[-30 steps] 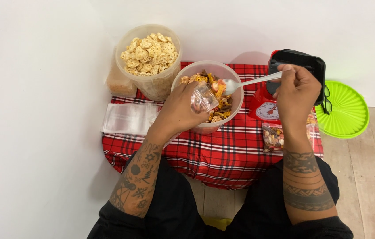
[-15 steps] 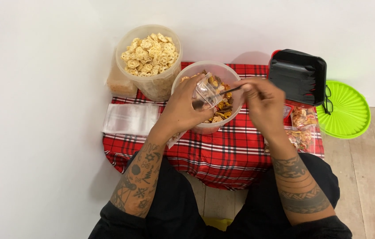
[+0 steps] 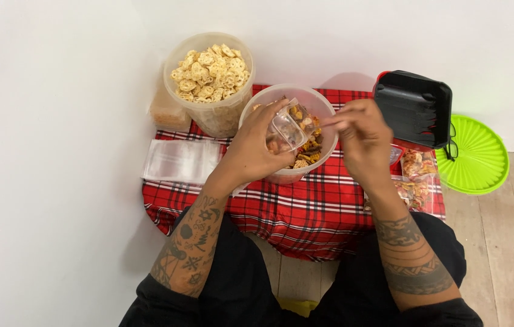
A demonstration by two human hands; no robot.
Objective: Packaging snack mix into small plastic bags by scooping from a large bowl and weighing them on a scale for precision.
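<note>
My left hand holds a small clear plastic bag, tilted over a round clear bowl of mixed coloured snacks. The bag has a few snack pieces in it. My right hand hovers at the bowl's right rim with its fingers pinched toward the bag's mouth. It grips a spoon that is almost entirely hidden by the fingers. Both hands are above a low table covered with a red plaid cloth.
A tall clear tub of yellow ring snacks stands at the back left. A stack of empty clear bags lies on the left. At the right are a red scale with a black tray, filled snack bags, glasses and a green lid.
My right hand brought the spoon from near the scale over to the bag's mouth. The spoon went into the bag and is now hidden. The left hand kept the bag over the bowl.
</note>
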